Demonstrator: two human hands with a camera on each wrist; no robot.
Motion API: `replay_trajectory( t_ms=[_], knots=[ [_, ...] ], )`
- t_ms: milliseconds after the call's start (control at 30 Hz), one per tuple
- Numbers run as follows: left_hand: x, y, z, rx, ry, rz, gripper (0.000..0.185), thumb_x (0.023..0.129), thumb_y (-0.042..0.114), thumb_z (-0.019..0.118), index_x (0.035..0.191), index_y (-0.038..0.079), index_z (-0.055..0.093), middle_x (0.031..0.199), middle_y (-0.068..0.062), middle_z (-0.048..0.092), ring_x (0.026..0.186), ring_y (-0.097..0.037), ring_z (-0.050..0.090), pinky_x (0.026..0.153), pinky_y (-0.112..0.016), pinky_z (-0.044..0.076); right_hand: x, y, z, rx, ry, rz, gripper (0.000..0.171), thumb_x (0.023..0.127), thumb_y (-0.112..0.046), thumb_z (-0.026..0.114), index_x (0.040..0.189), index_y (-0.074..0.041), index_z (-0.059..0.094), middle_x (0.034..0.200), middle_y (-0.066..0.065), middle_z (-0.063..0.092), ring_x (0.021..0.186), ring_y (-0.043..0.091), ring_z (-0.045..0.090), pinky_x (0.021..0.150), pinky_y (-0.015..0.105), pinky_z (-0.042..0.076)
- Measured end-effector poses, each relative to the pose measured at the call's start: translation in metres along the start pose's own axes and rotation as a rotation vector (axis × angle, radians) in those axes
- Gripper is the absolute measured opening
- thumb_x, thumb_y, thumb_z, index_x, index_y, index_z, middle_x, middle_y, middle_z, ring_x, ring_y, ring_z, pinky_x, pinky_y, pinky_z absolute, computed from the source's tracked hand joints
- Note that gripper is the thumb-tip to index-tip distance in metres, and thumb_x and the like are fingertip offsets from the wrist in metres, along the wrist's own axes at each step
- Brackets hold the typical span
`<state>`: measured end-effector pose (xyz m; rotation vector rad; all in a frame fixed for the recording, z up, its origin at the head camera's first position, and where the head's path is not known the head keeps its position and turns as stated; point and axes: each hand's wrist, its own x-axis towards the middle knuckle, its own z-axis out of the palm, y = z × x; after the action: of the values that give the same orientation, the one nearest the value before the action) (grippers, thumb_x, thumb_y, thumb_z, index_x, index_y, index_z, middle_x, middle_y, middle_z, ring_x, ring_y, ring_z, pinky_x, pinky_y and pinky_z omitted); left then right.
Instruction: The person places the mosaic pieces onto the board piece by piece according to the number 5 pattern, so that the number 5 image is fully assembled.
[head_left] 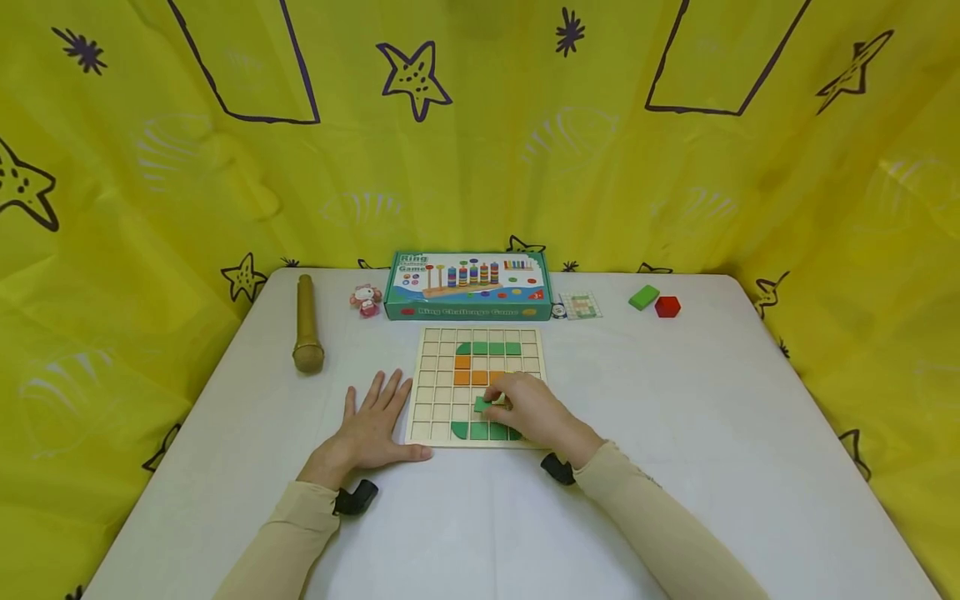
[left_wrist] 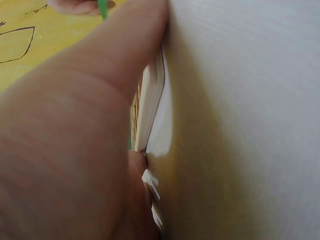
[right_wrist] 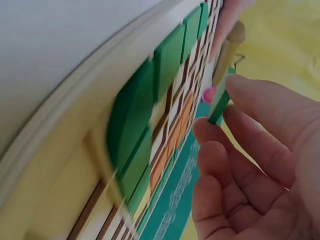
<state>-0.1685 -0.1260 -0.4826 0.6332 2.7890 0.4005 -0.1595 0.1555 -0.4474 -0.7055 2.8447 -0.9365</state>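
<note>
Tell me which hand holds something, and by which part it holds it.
The right hand pinches a small flat green wooden tile by its edges between the fingertips, above the wooden grid board. The left hand lies flat on the white table, holding nothing.

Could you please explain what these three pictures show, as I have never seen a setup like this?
No machine here: a person wears one camera on the head and one on each wrist. The head view looks down on a white table with a wooden grid board bearing green and orange tiles. The left hand lies flat beside the board, touching its edge. The right hand pinches a green tile over the board. The wrist views show each hand close up. Behind lie a game box, a gold microphone and loose blocks.
</note>
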Motion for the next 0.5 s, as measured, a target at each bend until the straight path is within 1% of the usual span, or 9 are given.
replay_trajectory(
  t_ms=[67,167,233,333,500],
  knots=[
    [0.000,0.000,0.000,0.003,-0.002,-0.001,0.121,0.071,0.079,0.062,0.156,0.006,0.018,0.162,-0.014,0.007,0.146,-0.037,-0.003,0.106,-0.069,-0.006,0.006,-0.005,0.005,-0.020,-0.031,-0.029,0.013,0.087,-0.020,0.076,0.094,-0.010,0.072,0.088,-0.005,0.066,0.077,0.011,0.055,0.072,0.029,0.048],
    [0.000,0.000,0.000,0.003,-0.001,0.002,0.120,0.071,0.079,0.062,0.156,0.006,0.018,0.162,-0.014,0.007,0.146,-0.037,-0.003,0.106,-0.069,-0.006,0.013,-0.013,0.010,-0.085,-0.059,-0.088,0.012,0.088,-0.020,0.076,0.092,-0.009,0.073,0.087,-0.004,0.067,0.081,0.012,0.058,0.076,0.030,0.049],
    [0.000,0.001,0.000,0.006,-0.001,0.003,0.120,0.071,0.079,0.062,0.156,0.006,0.018,0.162,-0.014,0.007,0.146,-0.037,-0.003,0.106,-0.069,-0.006,0.017,-0.017,0.014,-0.123,-0.069,-0.128,0.010,0.088,-0.018,0.075,0.090,-0.008,0.073,0.086,-0.004,0.068,0.081,0.013,0.059,0.077,0.029,0.049],
    [0.000,0.001,0.000,0.009,-0.001,0.003,0.120,0.071,0.079,0.061,0.156,0.006,0.019,0.162,-0.014,0.007,0.146,-0.037,-0.003,0.106,-0.069,-0.006,0.021,-0.021,0.019,-0.186,-0.059,-0.188,0.007,0.088,-0.015,0.075,0.087,-0.008,0.074,0.082,-0.004,0.068,0.078,0.013,0.059,0.075,0.029,0.049],
    [0.001,0.001,0.000,0.011,-0.001,0.002,0.121,0.071,0.080,0.061,0.156,0.006,0.019,0.162,-0.014,0.007,0.146,-0.037,-0.004,0.106,-0.069,-0.006,0.024,-0.021,0.027,-0.273,-0.040,-0.205,0.006,0.087,-0.016,0.076,0.085,-0.011,0.073,0.080,-0.006,0.066,0.077,0.013,0.058,0.074,0.028,0.048]
  ],
)
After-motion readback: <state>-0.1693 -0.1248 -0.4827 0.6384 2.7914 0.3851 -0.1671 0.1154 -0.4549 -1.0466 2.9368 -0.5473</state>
